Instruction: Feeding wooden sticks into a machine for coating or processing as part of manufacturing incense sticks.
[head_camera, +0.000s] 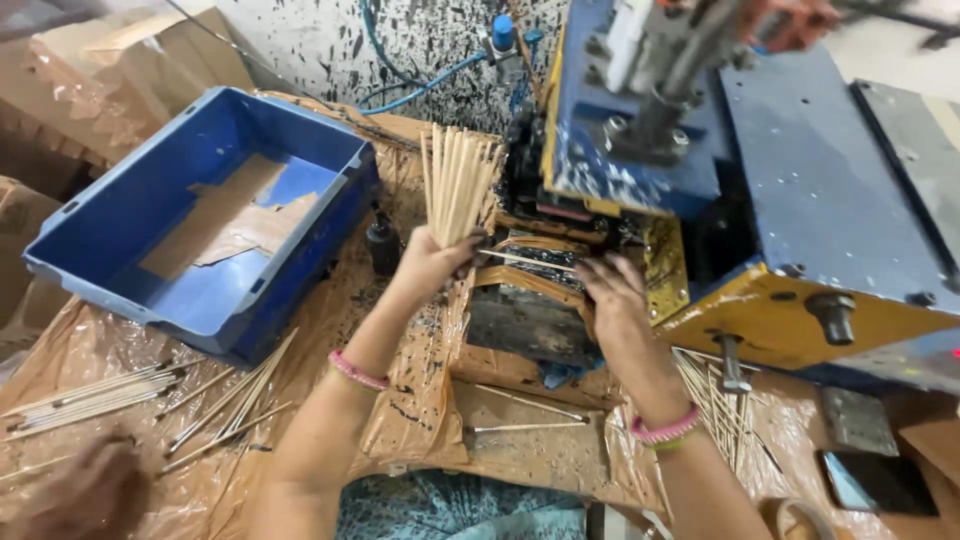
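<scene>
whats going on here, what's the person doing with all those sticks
A person's left hand grips a fanned bundle of thin wooden sticks upright in front of a blue and yellow machine. The right hand holds a single stick at the machine's ink-spattered front. More sticks lie loose on the brown plastic sheet, beside a blue crate lined with cardboard scraps.

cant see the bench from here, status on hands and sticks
Left hand grips upright bundle of sticks. Right hand pinches single stick at machine. Nothing between the hands.
</scene>
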